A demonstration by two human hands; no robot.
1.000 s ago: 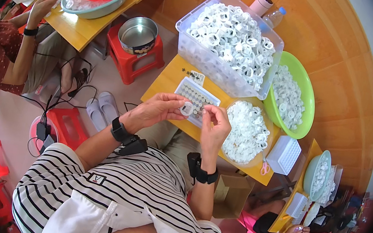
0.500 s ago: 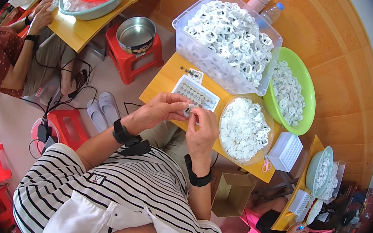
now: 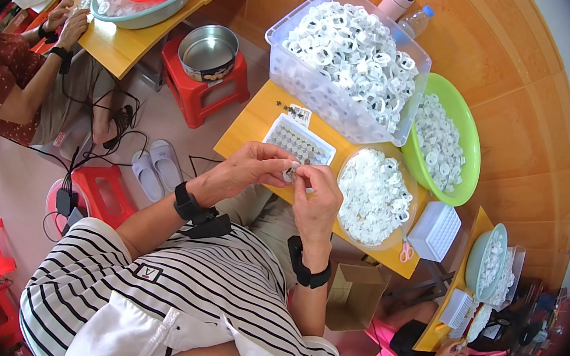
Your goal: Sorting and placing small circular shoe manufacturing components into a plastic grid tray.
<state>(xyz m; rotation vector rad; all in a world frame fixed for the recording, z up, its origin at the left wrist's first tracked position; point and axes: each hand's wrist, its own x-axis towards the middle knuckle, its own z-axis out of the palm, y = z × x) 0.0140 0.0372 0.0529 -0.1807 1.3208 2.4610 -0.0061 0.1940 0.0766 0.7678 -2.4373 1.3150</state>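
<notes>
Over the table's near edge, my left hand [image 3: 257, 167] and my right hand [image 3: 318, 202] meet, fingertips pinched on one small white plastic part [image 3: 291, 171]. The part has a dark or metallic spot, and my fingers cover much of it. Just beyond my hands lies a white tray [image 3: 330, 157] with rows of small round greyish pieces. Right of my right hand stands a round clear tub [image 3: 340, 213] heaped with small white plastic parts. Behind it, a large clear bin [image 3: 293, 79] is piled with white ring-shaped parts.
A green basin [image 3: 470, 174] of translucent parts stands at the right, near a white box [image 3: 432, 235] and pink scissors [image 3: 406, 253]. A cup [image 3: 396, 0] and a bottle [image 3: 418, 19] stand behind the bin. A red stool [image 3: 195, 108] holds a metal pot [image 3: 207, 54]. Two people work at neighbouring tables.
Both my hands have shifted very slightly, still pinching the small white part; my right wrist has moved a little to the right. The person at the left has moved their hands.
</notes>
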